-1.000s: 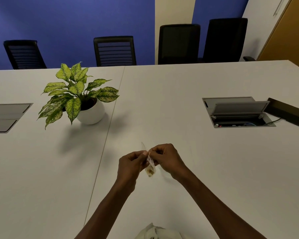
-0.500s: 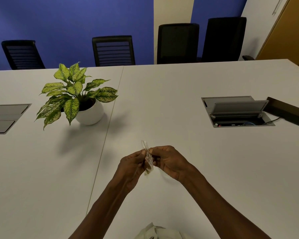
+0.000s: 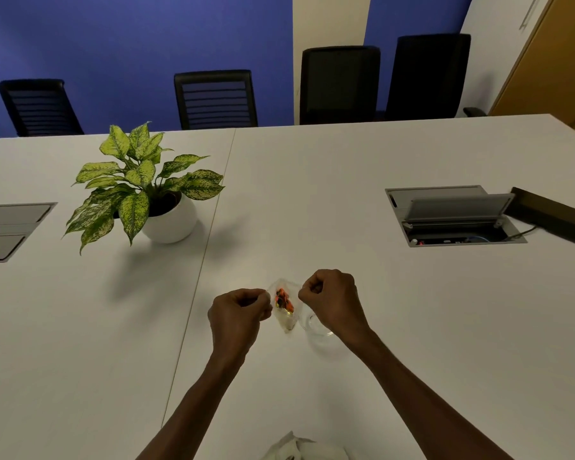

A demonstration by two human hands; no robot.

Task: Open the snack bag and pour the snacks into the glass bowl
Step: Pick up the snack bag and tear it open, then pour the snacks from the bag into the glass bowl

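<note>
A small clear snack bag (image 3: 284,305) with orange and dark pieces inside hangs between my two hands above the white table (image 3: 395,310). My left hand (image 3: 238,313) pinches its left top edge. My right hand (image 3: 332,302) pinches the right top edge, and the mouth of the bag is spread apart between them. The glass bowl (image 3: 316,327) stands on the table just below my right hand, partly hidden by my right wrist.
A potted plant (image 3: 146,197) in a white pot stands at the left. An open cable hatch (image 3: 452,215) and a black box (image 3: 551,215) lie at the right. A closed hatch (image 3: 7,230) is at far left. Crumpled white wrapping (image 3: 299,448) lies at the near edge.
My hands have pulled apart sideways, spreading the bag's top so the coloured snacks show. The glass bowl under my right hand has come into sight.
</note>
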